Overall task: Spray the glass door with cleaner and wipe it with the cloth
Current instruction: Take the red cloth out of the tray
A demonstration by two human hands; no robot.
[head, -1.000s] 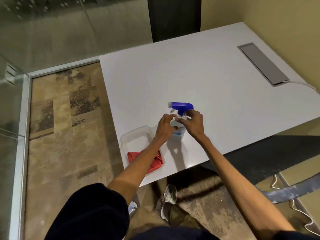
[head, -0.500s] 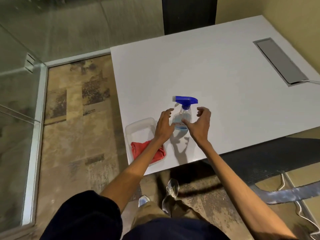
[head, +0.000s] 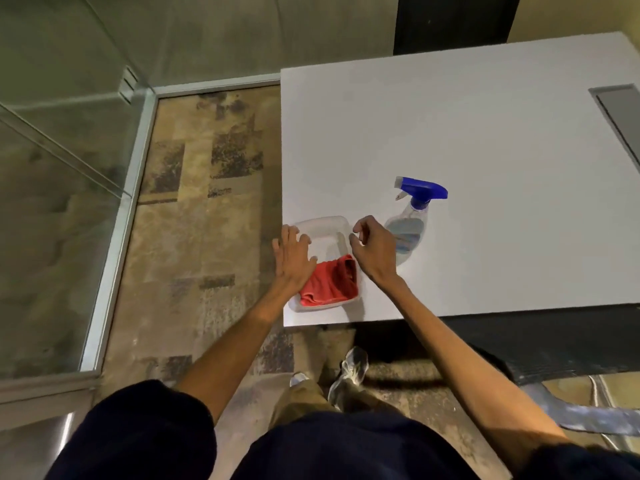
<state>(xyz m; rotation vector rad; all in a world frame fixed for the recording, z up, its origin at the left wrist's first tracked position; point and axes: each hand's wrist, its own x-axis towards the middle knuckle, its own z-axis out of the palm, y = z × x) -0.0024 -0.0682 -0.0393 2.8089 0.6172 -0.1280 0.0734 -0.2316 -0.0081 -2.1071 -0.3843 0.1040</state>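
While the left hand (head: pixel 293 261) lies flat over the tray (head: pixel 325 224), grip wide, the right hand (head: pixel 374 251) hovers loosely curled, empty.

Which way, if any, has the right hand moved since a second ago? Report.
Yes: right hand left the spray bottle, shifting left to the tray.

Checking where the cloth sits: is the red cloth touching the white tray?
Touching. The head view shows the red cloth lying bunched inside the white tray, against its near wall.
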